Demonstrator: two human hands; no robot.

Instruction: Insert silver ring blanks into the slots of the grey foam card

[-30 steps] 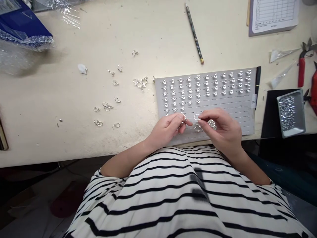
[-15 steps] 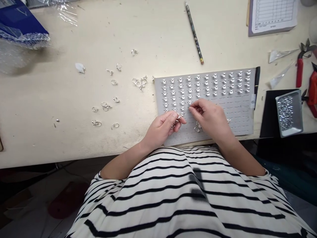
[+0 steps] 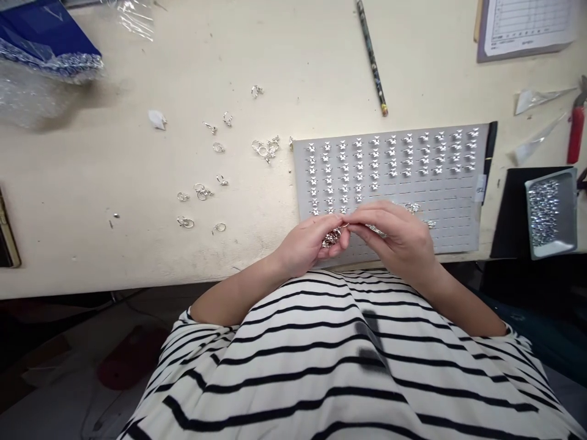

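"Left hand [image 3: 306,245], what's it got?"

"A tight pinch on a small tangle of silver jewellery findings [image 3: 331,238], fingers curled, just above the lower part of a grey slotted card [image 3: 440,214]."

"And the right hand [image 3: 400,237]?"

"Pinched narrow, reaching across until its fingertips meet that tangle. A silvery bit [image 3: 376,230] shows under the fingers, but I can't tell if it's gripped. Half a second ago, this hand was up by the rows, apart from the left."

"What's on the card?"

"Neat rows of star-shaped silver pieces [image 3: 375,153] across the upper part, and two loose pieces [image 3: 413,208] just beside the right hand."

"Around it?"

"A scuffed cream counter [image 3: 137,183], with silver jump rings [image 3: 202,192] scattered left of the card. Farther off lie a patterned pencil [image 3: 372,58], a paper form [image 3: 525,27], red-handled snips [image 3: 576,131], and a blue bag [image 3: 46,43] on bubble wrap [image 3: 27,98]. A metal tray [image 3: 545,211] of tiny glittering pieces sits on a black sheet [image 3: 507,214]. Below the counter edge are a striped shirt [image 3: 321,366] and a dim floor [image 3: 68,366]."
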